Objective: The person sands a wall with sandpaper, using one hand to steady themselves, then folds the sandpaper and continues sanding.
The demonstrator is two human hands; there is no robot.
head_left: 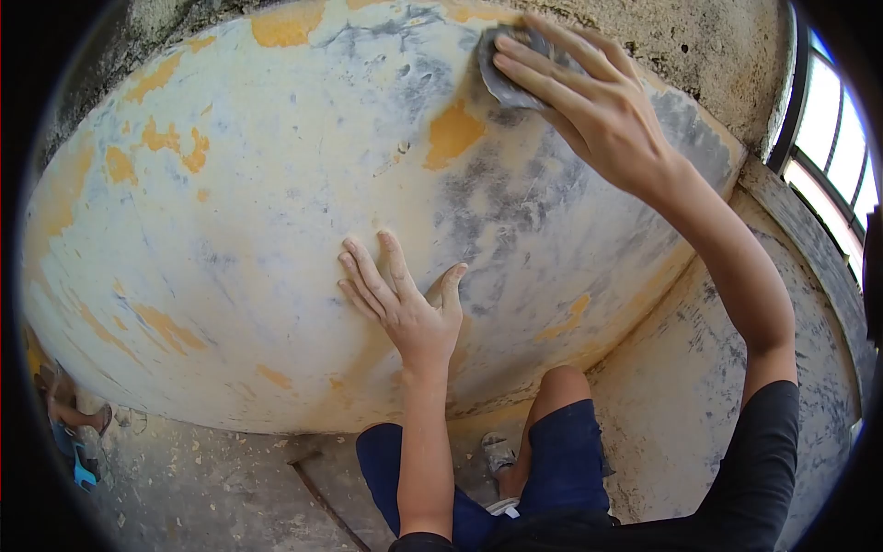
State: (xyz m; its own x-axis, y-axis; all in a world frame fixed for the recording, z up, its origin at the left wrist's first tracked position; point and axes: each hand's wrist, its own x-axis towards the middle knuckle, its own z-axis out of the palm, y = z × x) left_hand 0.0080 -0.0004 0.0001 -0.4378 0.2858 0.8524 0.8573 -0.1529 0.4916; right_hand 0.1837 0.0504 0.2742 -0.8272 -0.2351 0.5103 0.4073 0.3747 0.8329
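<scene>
A large, pale, curved panel [303, 202] with yellow-orange and dark grey patches fills most of the view. My left hand [411, 308] lies on its middle, fingers spread and holding nothing. Higher up and to the right, my right hand [598, 106] presses a grey sheet of sandpaper [504, 75] against the panel near its upper edge. Its fingers stretch over the sheet, and part of the sandpaper is hidden under them.
A rough concrete wall [708, 55] rises behind the panel, with a barred window [832, 129] at the right. A thin rod [326, 506] lies on the stained floor [212, 478]. At the far left edge, another person's foot [92, 419] shows near a blue object [84, 471].
</scene>
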